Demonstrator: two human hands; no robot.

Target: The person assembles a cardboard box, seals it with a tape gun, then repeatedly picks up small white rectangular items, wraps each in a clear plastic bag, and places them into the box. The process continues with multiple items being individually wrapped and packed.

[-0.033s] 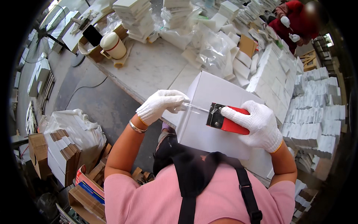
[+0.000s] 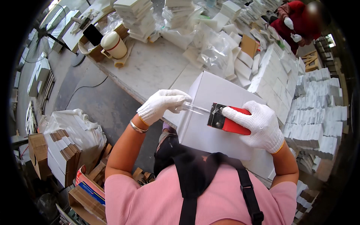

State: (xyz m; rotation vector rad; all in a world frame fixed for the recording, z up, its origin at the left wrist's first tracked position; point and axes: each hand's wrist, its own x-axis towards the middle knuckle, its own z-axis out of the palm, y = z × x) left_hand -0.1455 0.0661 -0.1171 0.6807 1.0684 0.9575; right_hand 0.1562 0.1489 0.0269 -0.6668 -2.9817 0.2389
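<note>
Over white box (image 2: 210, 112) on surface (image 2: 150, 67): right hand (image 2: 258, 125) fingers wrapped round red tape dispenser (image 2: 227, 120); left hand (image 2: 163, 105) fingers pinching clear tape end (image 2: 195, 108).

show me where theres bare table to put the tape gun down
The open patch is the grey table top between the cream jug and the white box under both gloved hands. Past it, loose plastic bags and small white boxes crowd the far and right side. The red tape dispenser sits in the right hand.

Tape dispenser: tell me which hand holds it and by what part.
The right hand grips the tape dispenser by its red body; the left hand pinches the clear tape end over the white box.
</note>
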